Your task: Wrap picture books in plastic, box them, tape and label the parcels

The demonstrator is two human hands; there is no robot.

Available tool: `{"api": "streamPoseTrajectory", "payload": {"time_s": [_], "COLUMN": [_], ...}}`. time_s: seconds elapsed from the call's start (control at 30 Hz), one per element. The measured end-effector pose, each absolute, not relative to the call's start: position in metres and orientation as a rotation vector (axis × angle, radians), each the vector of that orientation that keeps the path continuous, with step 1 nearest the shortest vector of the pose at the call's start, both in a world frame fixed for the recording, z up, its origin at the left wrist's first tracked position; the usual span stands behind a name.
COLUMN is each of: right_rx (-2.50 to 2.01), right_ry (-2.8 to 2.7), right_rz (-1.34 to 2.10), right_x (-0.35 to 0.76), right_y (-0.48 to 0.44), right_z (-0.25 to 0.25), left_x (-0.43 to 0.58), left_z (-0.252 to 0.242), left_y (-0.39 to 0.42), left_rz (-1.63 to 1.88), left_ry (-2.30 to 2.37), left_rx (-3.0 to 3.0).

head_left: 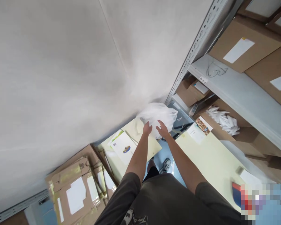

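- Left hand (147, 128) and right hand (163, 129), fingers loosely parted, are at a white plastic bag (159, 113) across the right end of the cream table (154, 150), probably paired to control flimsy film; whether they grip, I can't tell.
- White booklet (122, 144) lies flat toward the left end, likely for stability.

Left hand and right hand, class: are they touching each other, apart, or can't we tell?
Apart. The head view shows a gap between the left hand and the right hand, with the white bag visible through it.
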State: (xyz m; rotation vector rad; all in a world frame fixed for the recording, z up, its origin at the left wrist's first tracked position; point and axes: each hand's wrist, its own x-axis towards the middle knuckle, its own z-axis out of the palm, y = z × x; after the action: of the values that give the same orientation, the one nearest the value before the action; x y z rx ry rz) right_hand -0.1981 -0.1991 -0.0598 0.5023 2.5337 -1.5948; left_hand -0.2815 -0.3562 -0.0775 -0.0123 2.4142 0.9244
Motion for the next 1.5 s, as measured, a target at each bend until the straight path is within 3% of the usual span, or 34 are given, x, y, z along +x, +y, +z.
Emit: {"api": "streamPoseTrajectory", "payload": {"time_s": [0.13,0.37,0.5,0.7,1.03,1.13,1.27,1.5], "right_rx": [0.506,0.45,0.222,0.319,0.246,0.273,0.671,0.863], "right_ry": [2.338,2.164,2.059,2.189,2.687,2.771,2.804,2.655], "right_rz": [-1.698,-1.8,-1.877,-1.951,-1.937,-1.894,-1.895,-2.044], "right_x": [-0.198,-0.216,-0.217,-0.195,-0.169,-0.162,-0.153,-0.129], "right_y": [-0.199,-0.238,-0.272,-0.264,-0.208,-0.199,-0.183,-0.148], "right_z": [-0.075,-0.074,-0.055,-0.003,0.087,0.092,0.088,0.082], "left_x": [-0.284,-0.252,-0.234,-0.235,-0.235,-0.23,-0.231,-0.247], "left_z": [-0.077,-0.039,-0.008,0.051,0.129,0.138,0.137,0.115], "left_y": [-0.361,-0.41,-0.443,-0.451,-0.373,-0.355,-0.355,-0.387], "left_rz": [0.869,1.612,1.752,1.81,1.678,1.709,1.77,1.713], "left_ry": [2.403,2.382,2.269,2.065,2.1,2.057,2.031,2.456], "left_rx": [0.007,0.025,-0.128,0.091,0.585,0.644,0.614,0.451]}}
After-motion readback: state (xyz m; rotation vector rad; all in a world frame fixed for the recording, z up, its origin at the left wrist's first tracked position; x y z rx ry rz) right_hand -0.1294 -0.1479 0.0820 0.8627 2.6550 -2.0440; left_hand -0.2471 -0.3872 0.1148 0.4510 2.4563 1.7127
